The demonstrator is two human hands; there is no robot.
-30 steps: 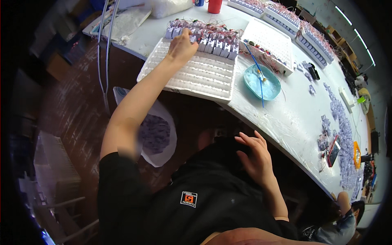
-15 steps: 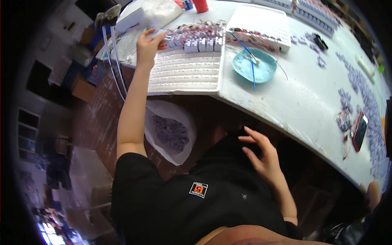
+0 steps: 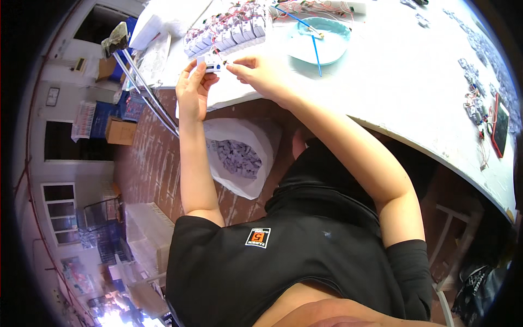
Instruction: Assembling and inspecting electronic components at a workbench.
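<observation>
Over the bench, the right hand has joined the left hand, clamped on a white case; I can't tell the right's grip.

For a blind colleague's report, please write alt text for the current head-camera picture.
A person's left hand holds a small white block at a white table, the right hand close beside it. Beyond are rows of similar blocks with red wires, and a turquoise bowl with thin blue sticks. Below the table edge, a white bag holds pale pieces.
</observation>
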